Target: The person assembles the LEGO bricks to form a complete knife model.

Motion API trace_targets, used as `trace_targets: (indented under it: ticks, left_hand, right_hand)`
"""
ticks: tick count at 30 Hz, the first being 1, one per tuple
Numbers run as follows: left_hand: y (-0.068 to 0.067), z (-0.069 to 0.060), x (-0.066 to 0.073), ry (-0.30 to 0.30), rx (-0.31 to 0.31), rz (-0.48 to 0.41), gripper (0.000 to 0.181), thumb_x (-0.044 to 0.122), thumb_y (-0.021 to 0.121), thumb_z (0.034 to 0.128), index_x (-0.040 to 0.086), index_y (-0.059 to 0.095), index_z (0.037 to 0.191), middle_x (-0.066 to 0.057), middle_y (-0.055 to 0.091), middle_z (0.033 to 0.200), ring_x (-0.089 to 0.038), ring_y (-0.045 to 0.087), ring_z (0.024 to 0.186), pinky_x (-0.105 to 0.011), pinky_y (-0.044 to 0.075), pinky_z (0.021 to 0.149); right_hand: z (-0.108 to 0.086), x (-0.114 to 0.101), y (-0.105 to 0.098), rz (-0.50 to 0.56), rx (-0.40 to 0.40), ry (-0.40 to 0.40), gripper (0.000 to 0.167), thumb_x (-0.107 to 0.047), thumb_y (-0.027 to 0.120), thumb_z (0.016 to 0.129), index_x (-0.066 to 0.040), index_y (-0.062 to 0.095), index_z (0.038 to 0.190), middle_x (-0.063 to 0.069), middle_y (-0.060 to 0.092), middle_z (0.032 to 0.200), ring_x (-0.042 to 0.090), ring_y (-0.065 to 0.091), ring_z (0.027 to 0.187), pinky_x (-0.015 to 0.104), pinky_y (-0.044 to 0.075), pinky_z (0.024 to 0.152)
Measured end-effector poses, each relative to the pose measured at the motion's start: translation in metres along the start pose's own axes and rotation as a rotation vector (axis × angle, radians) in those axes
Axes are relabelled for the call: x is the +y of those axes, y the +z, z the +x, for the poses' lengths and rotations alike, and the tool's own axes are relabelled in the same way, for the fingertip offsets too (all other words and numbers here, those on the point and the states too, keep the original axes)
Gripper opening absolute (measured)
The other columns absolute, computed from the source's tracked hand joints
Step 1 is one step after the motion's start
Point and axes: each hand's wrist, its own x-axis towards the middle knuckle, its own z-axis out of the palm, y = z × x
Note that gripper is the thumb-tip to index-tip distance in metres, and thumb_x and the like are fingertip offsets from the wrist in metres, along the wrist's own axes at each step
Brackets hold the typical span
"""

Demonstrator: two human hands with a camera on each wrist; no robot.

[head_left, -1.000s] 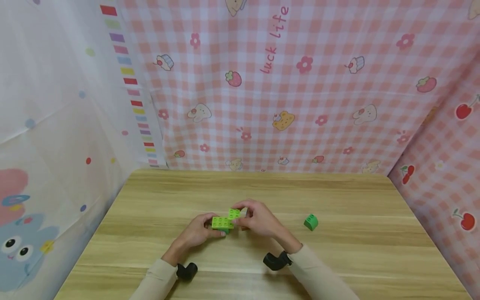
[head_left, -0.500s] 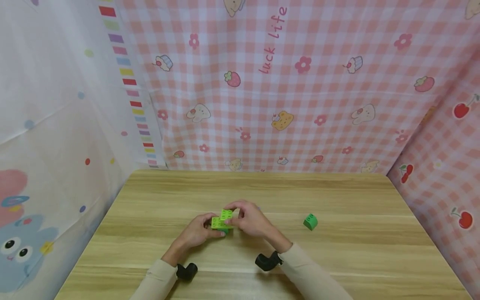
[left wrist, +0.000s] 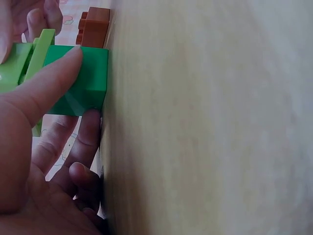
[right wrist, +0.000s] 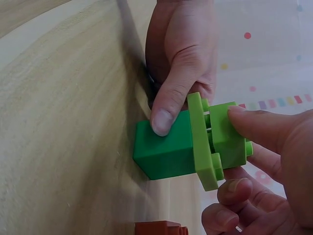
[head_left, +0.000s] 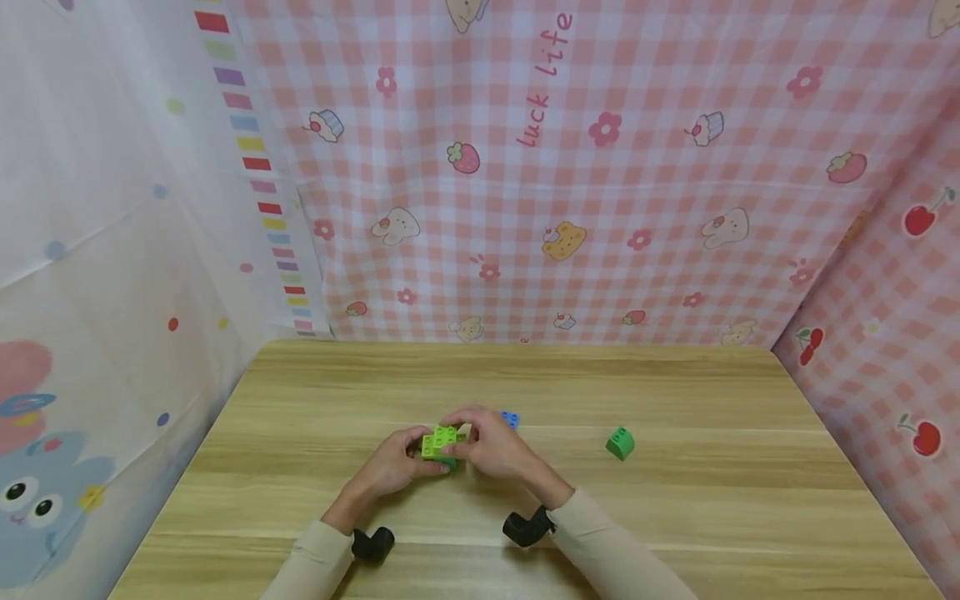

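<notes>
My left hand (head_left: 395, 462) grips a dark green block (left wrist: 93, 73) standing on the table, thumb on its near side and fingers behind. A flat lime plate (right wrist: 201, 142) lies on top of that block. My right hand (head_left: 491, 444) pinches a smaller lime brick (right wrist: 229, 134) between thumb and fingers, over the plate's studs; in the right wrist view a narrow gap shows between brick and plate. From the head, the lime brick (head_left: 445, 436) covers the middle of the plate.
A blue studded brick (head_left: 511, 419) lies just behind my right hand. Farther right on the table is a green curved brick (head_left: 620, 443). A reddish-brown brick (left wrist: 96, 27) stands near the green block in the wrist views. Patterned cloths hang around the wooden table (head_left: 675, 517).
My right hand has moved left with the small lime brick, from beside the plate's right end to over its middle. The blue brick has come into view. My left hand stays put.
</notes>
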Motion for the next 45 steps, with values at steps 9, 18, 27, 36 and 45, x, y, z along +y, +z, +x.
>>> trace_targets:
  ticks: [9,18,27,36,45]
  left_hand:
    - [0.0001,-0.0003,-0.0008,0.011,-0.003,-0.005,0.037,0.021,0.085,0.0781,0.011,0.068,0.109,-0.002,0.066,0.105,-0.017,0.057,0.097,-0.037,0.044,0.088]
    - [-0.0002,0.0001,0.0004,0.010,0.002,0.017,0.037,0.021,0.085,0.0785,0.012,0.068,0.111,-0.001,0.066,0.106,-0.017,0.057,0.098,-0.037,0.044,0.089]
    - [-0.0007,-0.0009,0.0020,0.008,0.003,0.024,0.036,0.021,0.085,0.0782,0.013,0.068,0.109,-0.001,0.065,0.105,-0.017,0.056,0.098,-0.037,0.043,0.088]
    - [0.0000,-0.0006,0.0013,0.011,0.001,0.021,0.037,0.021,0.084,0.0790,0.011,0.068,0.111,-0.002,0.065,0.105,-0.015,0.056,0.095,-0.031,0.044,0.085]
    - [-0.0002,-0.0006,0.0008,0.008,-0.006,0.011,0.035,0.021,0.085,0.0789,0.012,0.068,0.109,-0.001,0.064,0.105,-0.018,0.055,0.097,-0.036,0.043,0.087]
  right_hand:
    - [0.0013,-0.0001,0.0022,-0.022,-0.002,-0.008,0.033,-0.017,0.077,0.088,-0.010,0.070,0.119,0.006,0.064,0.122,0.011,0.052,0.067,0.023,0.044,0.058]
    - [0.0017,0.0001,0.0027,-0.028,-0.003,0.004,0.032,-0.018,0.076,0.089,-0.011,0.070,0.119,0.005,0.064,0.121,0.010,0.051,0.069,0.023,0.044,0.060]
    - [0.0015,0.0014,0.0034,-0.033,0.004,-0.016,0.031,-0.018,0.075,0.089,-0.011,0.071,0.119,0.005,0.064,0.123,0.010,0.052,0.070,0.024,0.045,0.061]
    - [0.0010,0.0043,0.0051,-0.042,0.016,-0.020,0.032,-0.020,0.075,0.089,-0.012,0.071,0.120,0.005,0.065,0.122,0.009,0.052,0.070,0.024,0.045,0.062]
    - [-0.0003,0.0058,0.0070,-0.021,0.028,-0.017,0.033,-0.020,0.075,0.090,-0.012,0.070,0.121,0.004,0.065,0.120,0.009,0.051,0.071,0.024,0.044,0.062]
